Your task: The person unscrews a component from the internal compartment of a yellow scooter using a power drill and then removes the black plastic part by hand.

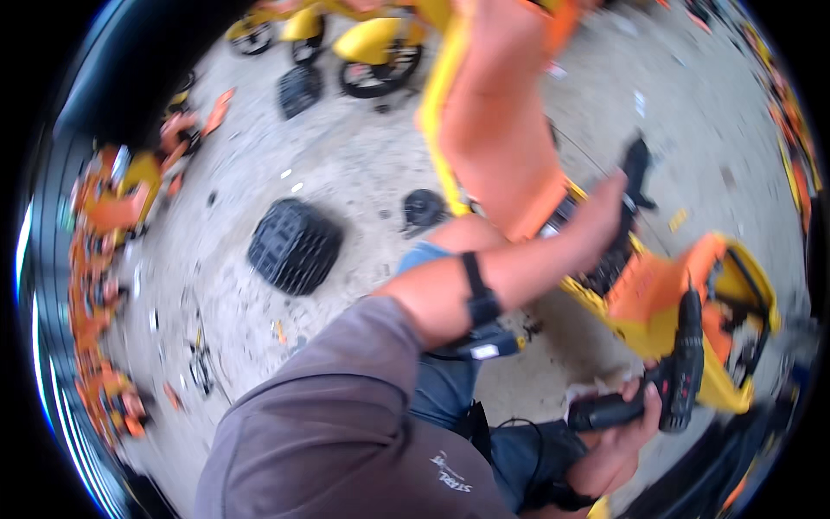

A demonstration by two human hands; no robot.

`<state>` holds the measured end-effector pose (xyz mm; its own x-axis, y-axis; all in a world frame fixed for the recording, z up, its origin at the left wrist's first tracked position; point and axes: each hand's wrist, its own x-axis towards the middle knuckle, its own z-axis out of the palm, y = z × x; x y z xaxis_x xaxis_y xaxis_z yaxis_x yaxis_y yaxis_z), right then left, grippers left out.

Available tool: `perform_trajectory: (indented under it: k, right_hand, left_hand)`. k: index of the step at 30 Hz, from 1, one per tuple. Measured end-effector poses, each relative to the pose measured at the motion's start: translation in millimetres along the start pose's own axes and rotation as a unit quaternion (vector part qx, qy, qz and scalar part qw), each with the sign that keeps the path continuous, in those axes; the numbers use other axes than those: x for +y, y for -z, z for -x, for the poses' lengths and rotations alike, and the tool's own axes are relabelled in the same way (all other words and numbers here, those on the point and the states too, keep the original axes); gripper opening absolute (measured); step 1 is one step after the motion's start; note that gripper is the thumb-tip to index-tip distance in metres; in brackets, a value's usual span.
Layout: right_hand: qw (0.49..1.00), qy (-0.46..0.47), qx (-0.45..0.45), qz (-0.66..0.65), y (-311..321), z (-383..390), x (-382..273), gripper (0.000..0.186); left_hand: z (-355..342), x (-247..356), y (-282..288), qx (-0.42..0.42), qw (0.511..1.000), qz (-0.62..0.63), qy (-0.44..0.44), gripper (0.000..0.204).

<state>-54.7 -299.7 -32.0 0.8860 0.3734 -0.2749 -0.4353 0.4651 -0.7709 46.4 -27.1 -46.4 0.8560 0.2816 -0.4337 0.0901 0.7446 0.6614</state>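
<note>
My left hand (601, 208) reaches across to an orange-and-yellow scooter body (510, 130). Its fingers close round a black elongated part (637, 169), too blurred to name more exactly; I cannot tell whether it is fixed to the scooter. Lower right, my right hand (635, 432) grips a black cordless drill (679, 381) by its handle, the chuck pointing up beside the body's orange inner panel (648, 290). Dark parts (605, 268) show in an opening of the body, under my left wrist.
A black ribbed crate-like piece (296, 245) and a small round black part (424, 208) lie on the grey concrete floor (363, 147). Yellow-fendered wheels (379, 56) stand at the far side. Orange and yellow scooter parts (112, 285) line the left. Small scraps are scattered about.
</note>
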Motion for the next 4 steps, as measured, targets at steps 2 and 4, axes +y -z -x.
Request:
perform_trajectory:
  k: [2, 4]
  right_hand:
    - [0.993, 0.082, 0.002, 0.080, -10, -14, 17, 0.047]
    - [0.992, 0.069, -0.014, 0.100, -26, -28, 39, 0.048]
  left_hand:
    - [0, -5, 24, 0.025, 0.997, 0.031, -0.060, 0.045]
    - [1, -10, 40, 0.030, 0.994, 0.061, -0.083, 0.042]
